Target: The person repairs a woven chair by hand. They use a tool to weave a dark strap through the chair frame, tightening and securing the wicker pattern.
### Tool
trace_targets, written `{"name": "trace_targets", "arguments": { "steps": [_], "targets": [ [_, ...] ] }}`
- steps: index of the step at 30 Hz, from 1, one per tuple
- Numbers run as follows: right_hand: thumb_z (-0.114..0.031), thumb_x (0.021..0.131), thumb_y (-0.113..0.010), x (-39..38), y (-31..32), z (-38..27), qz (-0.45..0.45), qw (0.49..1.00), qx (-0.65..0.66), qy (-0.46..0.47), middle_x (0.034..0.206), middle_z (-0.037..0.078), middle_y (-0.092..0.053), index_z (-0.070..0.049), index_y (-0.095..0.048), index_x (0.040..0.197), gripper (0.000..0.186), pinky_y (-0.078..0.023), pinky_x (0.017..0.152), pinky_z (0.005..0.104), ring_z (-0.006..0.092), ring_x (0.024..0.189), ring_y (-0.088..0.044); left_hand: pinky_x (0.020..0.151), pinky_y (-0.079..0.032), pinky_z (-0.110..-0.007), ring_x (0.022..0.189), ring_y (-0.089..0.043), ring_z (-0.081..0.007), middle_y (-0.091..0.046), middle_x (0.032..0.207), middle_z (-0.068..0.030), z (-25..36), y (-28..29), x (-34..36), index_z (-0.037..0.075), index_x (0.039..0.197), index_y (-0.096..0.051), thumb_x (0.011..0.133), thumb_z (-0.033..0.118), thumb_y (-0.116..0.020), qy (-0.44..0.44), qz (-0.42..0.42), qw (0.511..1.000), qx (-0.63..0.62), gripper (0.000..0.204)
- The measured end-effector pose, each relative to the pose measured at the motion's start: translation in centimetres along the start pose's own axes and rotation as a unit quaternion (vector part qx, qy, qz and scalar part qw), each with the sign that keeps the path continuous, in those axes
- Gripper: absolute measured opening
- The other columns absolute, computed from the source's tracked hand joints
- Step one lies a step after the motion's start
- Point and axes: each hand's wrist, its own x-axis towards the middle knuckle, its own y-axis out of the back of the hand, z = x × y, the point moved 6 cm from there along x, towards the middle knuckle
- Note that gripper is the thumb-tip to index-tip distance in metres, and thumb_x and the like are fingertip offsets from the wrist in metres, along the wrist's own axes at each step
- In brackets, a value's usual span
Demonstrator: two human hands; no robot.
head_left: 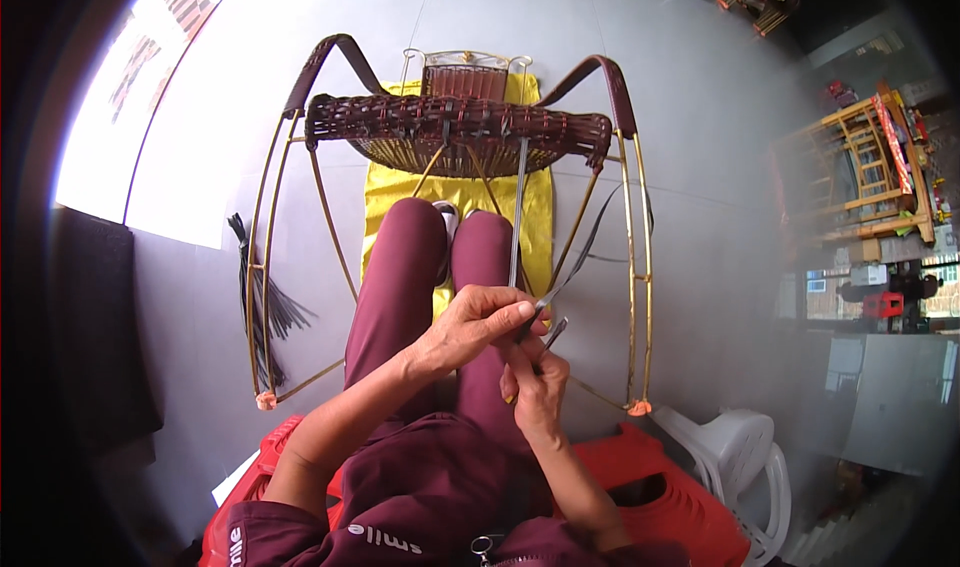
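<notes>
A chair on its side or back, with a woven dark brown edge [460, 119] and gold metal legs [630, 267], stands before my knees. From its weave a flat grey strip [519, 212] runs taut down to my hands. My left hand [472, 325] pinches this strip between thumb and fingers. Just below it, touching or nearly so, my right hand [538, 387] is closed around the strip's lower part. A short dark end sticks out above the right fingers; a speck of yellow shows by them, too small to make out. One loose grey length [592, 239] curls off to the right.
A yellow cloth [385, 192] lies under the chair and my feet. On the floor at left is a bundle of dark strips [283, 312]. Red plastic seating [650, 487] is beneath me, with a white plastic chair [735, 452] at right. A wooden frame [860, 172] stands farther right.
</notes>
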Motion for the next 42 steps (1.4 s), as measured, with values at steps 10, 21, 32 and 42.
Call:
{"name": "trace_targets", "arguments": {
  "steps": [10, 21, 32, 42],
  "targets": [
    [0.001, 0.081, -0.051, -0.6, 0.6, -0.4, 0.072, 0.989, -0.039, 0.127, 0.085, 0.003, -0.059, 0.002, -0.058, 0.098, 0.019, -0.033, 0.04, 0.0179, 0.0031, 0.041, -0.041, 0.063, -0.048, -0.023, 0.067, -0.057, -0.0097, -0.06, 0.073, -0.0049, 2.4, 1.4, -0.6, -0.002, 0.091, -0.058, 0.09, 0.017, -0.049, -0.09, 0.107, 0.986, -0.09, 0.021],
    [0.001, 0.082, -0.054, 1.4, 7.1, -8.4, 0.144, 0.937, -0.213, 0.236, 0.079, 0.006, -0.058, -0.002, -0.063, 0.091, 0.013, -0.028, 0.036, 0.017, 0.0028, 0.04, -0.039, 0.062, -0.05, -0.023, 0.063, -0.058, -0.0088, -0.059, 0.073, -0.0042, 24.4, 5.3, 6.6, 0.002, 0.093, -0.054, 0.092, 0.021, -0.045, -0.34, 0.17, 0.915, 0.132, 0.021],
    [0.003, 0.076, -0.054, 10.8, 12.8, -15.5, 0.229, 0.856, -0.39, 0.25, 0.072, 0.009, -0.056, 0.001, -0.062, 0.086, 0.013, -0.041, 0.056, 0.0268, 0.0174, 0.063, -0.055, 0.056, -0.054, -0.03, 0.061, -0.062, -0.0188, -0.061, 0.073, -0.0098, 38.1, 23.1, 31.2, 0.006, 0.101, -0.044, 0.084, 0.018, -0.057, -0.399, 0.32, 0.844, 0.165, 0.024],
    [-0.004, 0.078, -0.063, 20.6, 13.9, -13.7, 0.205, 0.794, -0.536, 0.202, 0.085, 0.011, -0.054, -0.001, -0.062, 0.096, 0.018, -0.039, 0.048, 0.0284, 0.0164, 0.054, -0.045, 0.065, -0.053, -0.029, 0.067, -0.063, -0.0157, -0.065, 0.078, -0.0106, 29.6, 31.0, 47.6, 0.002, 0.092, -0.056, 0.089, 0.017, -0.049, -0.208, 0.349, 0.869, 0.283, 0.017]
  ]
}}
